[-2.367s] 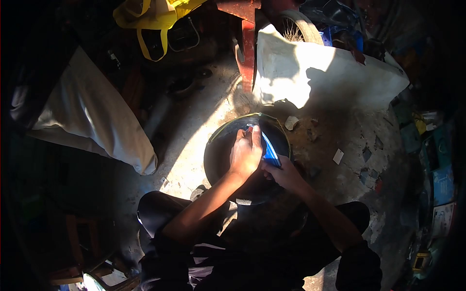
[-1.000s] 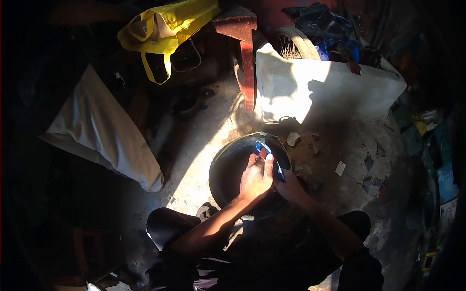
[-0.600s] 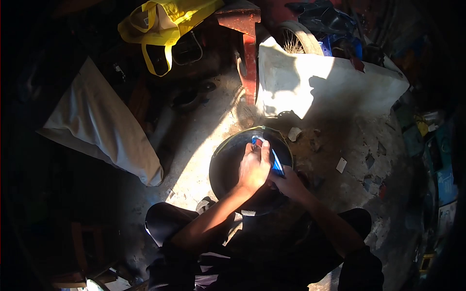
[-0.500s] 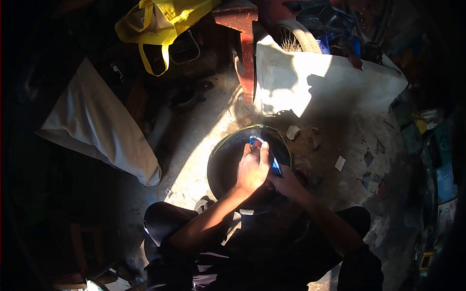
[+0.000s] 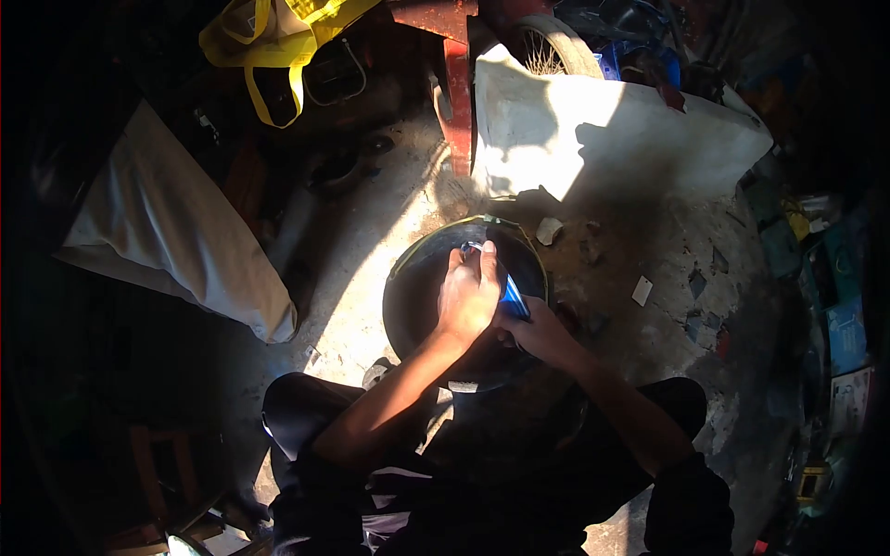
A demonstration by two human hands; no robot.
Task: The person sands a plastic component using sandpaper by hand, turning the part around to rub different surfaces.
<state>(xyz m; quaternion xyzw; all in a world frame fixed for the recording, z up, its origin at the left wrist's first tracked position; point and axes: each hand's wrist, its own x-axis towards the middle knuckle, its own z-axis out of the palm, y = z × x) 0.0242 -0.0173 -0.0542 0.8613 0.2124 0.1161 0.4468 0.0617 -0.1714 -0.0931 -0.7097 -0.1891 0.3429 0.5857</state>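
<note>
Over a dark round bucket point(image 5: 397, 320), my two hands are close together on a slim blue tool point(image 5: 513, 298) with a shiny, pale far end. My left hand point(image 5: 466, 295) is closed near that far end, thumb on top and fingers curled beneath. Lower and to the right, my right hand point(image 5: 538, 332) wraps round the near end of the blue tool. What kind of tool it is, and whether my left fingers pinch something else against it, I cannot make out. The inside of the bucket is in deep shadow.
Grey cloth point(image 5: 181, 232) stands at the left, below a yellow bag point(image 5: 306, 51). Ahead are a red metal leg point(image 5: 458, 111), a pale sheet point(image 5: 649, 139) and a spoked wheel point(image 5: 565, 46). Stone chips point(image 5: 549, 231) and a white card point(image 5: 642, 291) lie on the floor.
The whole view has shifted, so everything appears slightly higher and further left. Both hands keep their hold on the blue tool, which sits at a slightly different angle.
</note>
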